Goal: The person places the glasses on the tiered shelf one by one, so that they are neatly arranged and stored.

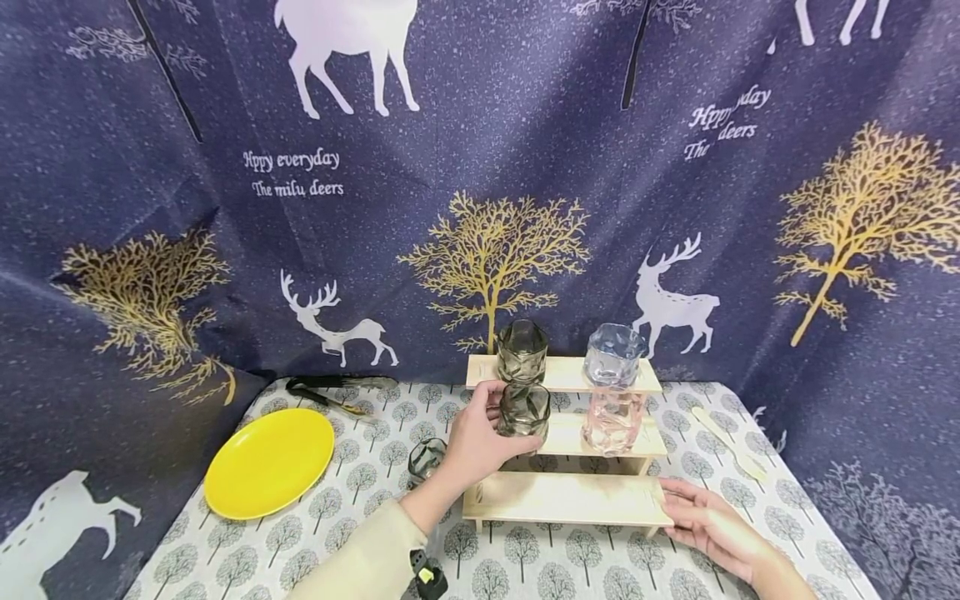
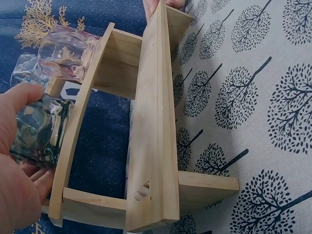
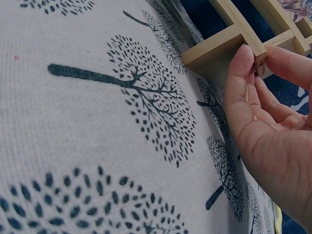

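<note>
The left hand [image 1: 483, 437] grips a dark glass [image 1: 525, 408], thumb on the near side and fingers curled round its left. The glass sits at the left end of the middle tier of a three-tier wooden shelf [image 1: 562, 496]; whether its base rests fully on the board, I cannot tell.

The right hand [image 1: 705, 525] pinches the right end of the lowest tier between thumb and fingers, its palm off the wood.

Just beyond the left hand, on the top tier, stands a second dark glass [image 1: 522, 354]. Farther right of that hand, on the same tier, is a clear bluish glass [image 1: 613, 354], and in front of it on the middle tier a pink glass [image 1: 615, 421], which lies beyond the right hand and to its left.

Just left of the left hand's wrist, a grey glass [image 1: 427, 454] is on the tabletop [image 1: 390, 504], partly hidden by the arm. Well to the left of that hand lies a yellow plate [image 1: 270, 462], with a dark-handled utensil [image 1: 322, 392] behind it. Beyond the right hand, slightly to its right, lies a pale utensil [image 1: 731, 446].
</note>
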Motion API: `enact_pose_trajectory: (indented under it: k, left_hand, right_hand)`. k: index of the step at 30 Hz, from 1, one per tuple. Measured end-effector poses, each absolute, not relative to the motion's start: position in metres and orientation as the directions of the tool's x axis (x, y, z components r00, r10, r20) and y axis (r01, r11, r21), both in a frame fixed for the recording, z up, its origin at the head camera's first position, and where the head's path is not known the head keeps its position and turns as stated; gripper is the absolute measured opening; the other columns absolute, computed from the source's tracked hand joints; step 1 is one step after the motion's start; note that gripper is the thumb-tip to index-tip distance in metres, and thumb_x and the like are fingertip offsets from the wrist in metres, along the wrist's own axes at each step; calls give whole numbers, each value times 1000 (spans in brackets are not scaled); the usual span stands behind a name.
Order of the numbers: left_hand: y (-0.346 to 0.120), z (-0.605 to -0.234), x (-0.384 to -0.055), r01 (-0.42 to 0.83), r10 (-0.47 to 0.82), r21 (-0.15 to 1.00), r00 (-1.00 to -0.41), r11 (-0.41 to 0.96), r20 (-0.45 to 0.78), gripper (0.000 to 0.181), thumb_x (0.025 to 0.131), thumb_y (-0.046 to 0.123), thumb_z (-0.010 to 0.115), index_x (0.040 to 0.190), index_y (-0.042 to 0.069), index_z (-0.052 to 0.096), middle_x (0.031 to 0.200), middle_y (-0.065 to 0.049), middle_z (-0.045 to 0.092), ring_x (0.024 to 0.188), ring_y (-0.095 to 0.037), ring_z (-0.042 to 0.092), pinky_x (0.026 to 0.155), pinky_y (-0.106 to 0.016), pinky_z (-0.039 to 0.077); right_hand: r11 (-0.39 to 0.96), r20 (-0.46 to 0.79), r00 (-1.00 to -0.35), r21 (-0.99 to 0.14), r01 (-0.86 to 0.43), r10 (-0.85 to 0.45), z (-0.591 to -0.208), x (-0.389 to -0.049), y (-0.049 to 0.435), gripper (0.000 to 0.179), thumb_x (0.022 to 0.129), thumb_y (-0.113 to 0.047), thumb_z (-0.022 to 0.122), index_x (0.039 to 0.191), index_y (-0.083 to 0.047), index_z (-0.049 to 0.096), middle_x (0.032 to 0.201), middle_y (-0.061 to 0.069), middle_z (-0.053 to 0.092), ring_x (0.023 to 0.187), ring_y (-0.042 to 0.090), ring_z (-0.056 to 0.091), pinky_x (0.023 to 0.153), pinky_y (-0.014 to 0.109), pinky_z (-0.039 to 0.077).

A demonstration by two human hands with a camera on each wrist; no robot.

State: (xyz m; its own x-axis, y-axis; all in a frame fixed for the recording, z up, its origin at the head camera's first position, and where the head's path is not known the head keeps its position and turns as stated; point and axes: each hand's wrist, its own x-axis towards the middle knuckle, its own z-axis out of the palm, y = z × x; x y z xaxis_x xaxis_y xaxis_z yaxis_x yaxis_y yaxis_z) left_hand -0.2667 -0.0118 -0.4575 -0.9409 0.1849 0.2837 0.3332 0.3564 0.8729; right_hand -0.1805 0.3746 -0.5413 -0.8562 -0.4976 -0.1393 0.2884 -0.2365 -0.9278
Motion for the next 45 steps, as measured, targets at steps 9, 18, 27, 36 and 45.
enact_pose_trajectory:
  k: [9, 18, 27, 36, 45]
  left_hand:
    - [-16, -457, -266, 339, 231, 880, -934, 333, 273, 97, 69, 45, 97, 146, 18, 46, 130, -5, 60, 117, -25, 63, 103, -39, 52]
    - [-42, -457, -258, 356, 309, 896, -911, 264, 271, 96, 75, 42, 94, 151, 15, 42, 135, -6, 58, 124, -27, 59, 108, -40, 48]
    - [-87, -463, -240, 484, 322, 806, -866, 341, 384, 81, 77, 45, 92, 145, 24, 52, 139, -3, 61, 125, -16, 57, 103, -45, 52]
    - [-135, -478, -212, 483, 292, 710, -875, 512, 385, 84, 72, 48, 94, 144, 42, 51, 142, 20, 54, 133, -13, 51, 107, -59, 45]
    - [-175, -519, -187, 460, 253, 739, -888, 492, 385, 95, 69, 44, 98, 149, 34, 47, 158, 5, 36, 137, -29, 46, 102, -61, 48]
  right_hand:
    - [-252, -122, -851, -925, 284, -510, -541, -181, 374, 38, 110, -1, 39, 136, -21, 59, 127, 4, 67, 105, 12, 67, 91, 28, 57]
    - [-242, -143, -853, -923, 298, -503, -540, -181, 374, 37, 110, -2, 40, 137, -20, 57, 128, 4, 66, 106, 13, 67, 91, 28, 57]
    - [-242, -161, -851, -917, 316, -500, -540, -182, 375, 36, 111, -3, 40, 135, -23, 59, 127, 4, 66, 108, 13, 66, 92, 28, 57]
    - [-218, -152, -855, -931, 292, -496, -540, -183, 375, 36, 110, -2, 42, 138, -19, 57, 126, 5, 67, 107, 14, 67, 92, 29, 57]
    - [-156, -164, -871, -952, 262, -463, -539, -183, 376, 37, 109, -3, 44, 146, -7, 50, 126, 4, 67, 107, 15, 67, 92, 31, 57]
